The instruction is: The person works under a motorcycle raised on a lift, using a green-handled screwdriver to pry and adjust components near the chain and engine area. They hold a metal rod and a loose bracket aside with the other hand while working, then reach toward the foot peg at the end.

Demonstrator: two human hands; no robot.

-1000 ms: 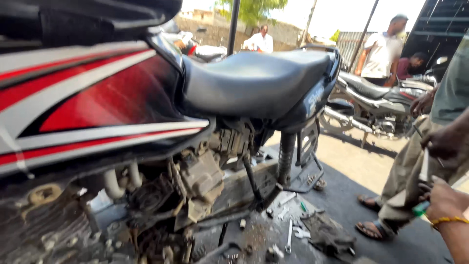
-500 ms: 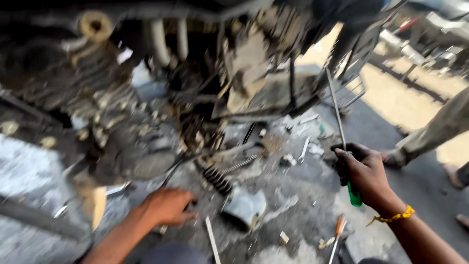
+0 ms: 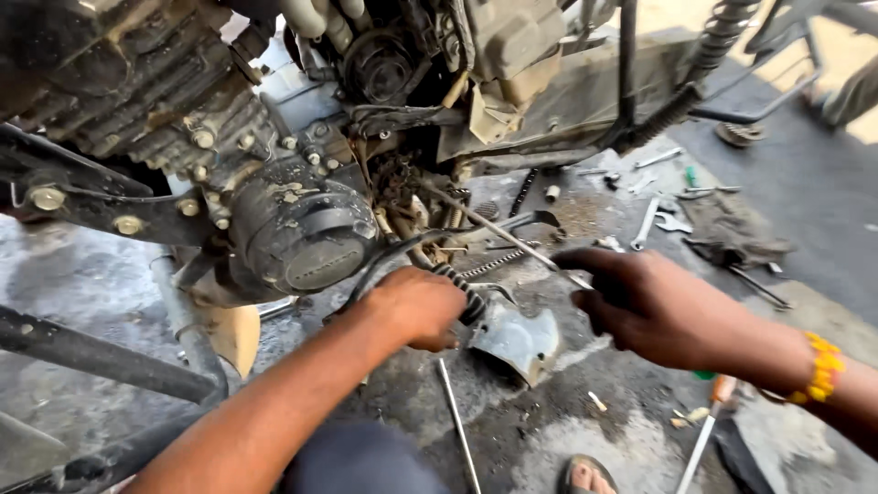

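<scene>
The handle of the long screwdriver [image 3: 498, 229] was hidden inside the right hand [image 3: 654, 306], and its tip was lost among the grimy parts at ten o'clock. The coiled spring [image 3: 462, 291] was partly covered by the left hand [image 3: 416, 306]. The motorcycle engine [image 3: 274, 183] was cut off at twelve o'clock. The small tools [image 3: 658, 197] at two o'clock were too blurred to be told apart.
</scene>
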